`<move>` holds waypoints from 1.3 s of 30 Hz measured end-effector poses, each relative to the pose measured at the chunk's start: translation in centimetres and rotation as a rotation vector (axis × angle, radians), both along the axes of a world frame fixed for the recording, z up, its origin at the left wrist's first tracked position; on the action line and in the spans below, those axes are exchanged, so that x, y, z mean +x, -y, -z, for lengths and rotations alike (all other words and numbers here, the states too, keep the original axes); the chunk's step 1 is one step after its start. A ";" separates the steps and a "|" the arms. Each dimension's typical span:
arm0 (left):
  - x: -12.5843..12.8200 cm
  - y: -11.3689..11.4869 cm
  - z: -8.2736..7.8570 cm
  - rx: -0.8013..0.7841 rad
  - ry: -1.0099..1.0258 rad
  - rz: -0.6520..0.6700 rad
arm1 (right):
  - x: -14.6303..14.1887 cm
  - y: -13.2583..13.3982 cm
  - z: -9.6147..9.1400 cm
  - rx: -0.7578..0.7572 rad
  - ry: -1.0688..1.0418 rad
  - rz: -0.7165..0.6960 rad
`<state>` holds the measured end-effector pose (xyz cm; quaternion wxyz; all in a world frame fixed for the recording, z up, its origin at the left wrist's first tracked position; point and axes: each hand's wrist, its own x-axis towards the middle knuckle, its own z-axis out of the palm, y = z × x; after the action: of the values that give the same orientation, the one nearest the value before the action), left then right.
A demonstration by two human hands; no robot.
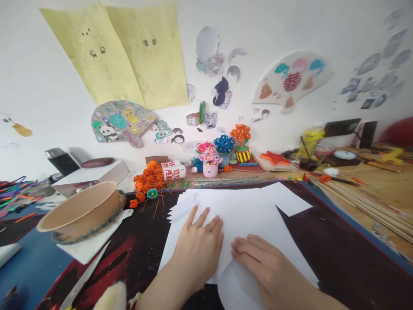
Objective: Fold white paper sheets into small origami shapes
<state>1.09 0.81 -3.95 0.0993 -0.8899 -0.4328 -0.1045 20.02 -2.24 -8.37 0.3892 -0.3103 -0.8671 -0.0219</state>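
Left hand (198,249): lower centre of the frame, open and flat, fingers spread, palm pressed on the white paper sheet (245,215).
Right hand (266,269): lower centre-right, open, fingers together, fingertips pressing a fold in the same sheet, just beside the left hand.
White paper sheet: centre of the frame on the dark table mat (335,254); more white sheets fan out beneath it at its left edge.
Small white paper piece (285,198): right of centre, touching the large sheet's upper right.
Brown paper bowl (80,209): left of the frame, tilted on a round woven coaster.
Scissors (85,275): lower left, closed, near the left forearm.
Orange pipe-cleaner flowers (150,178): left of centre, behind the sheets.
Glue bottles (174,170): centre, lying on their sides.
Potted pipe-cleaner flowers (222,153): centre, against the wall.
Wooden skewers (368,206): right of the frame, lying well apart from the hands.
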 end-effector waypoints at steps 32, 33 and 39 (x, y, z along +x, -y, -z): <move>-4.6 5.7 -0.4 -0.281 0.331 0.464 | 0.5 0.2 -0.3 -0.141 0.021 -0.057; -4.2 5.5 -0.7 -0.327 0.315 0.374 | 0.6 0.2 -0.3 -0.154 0.020 -0.059; -1.3 1.3 0.2 -0.065 0.043 0.140 | 0.9 0.0 0.1 -0.255 0.017 -0.059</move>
<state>-0.25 -0.51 -4.19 0.0534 -0.9182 -0.3748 -0.1161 20.94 -2.20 -8.48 0.3397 -0.3314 -0.8748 0.0975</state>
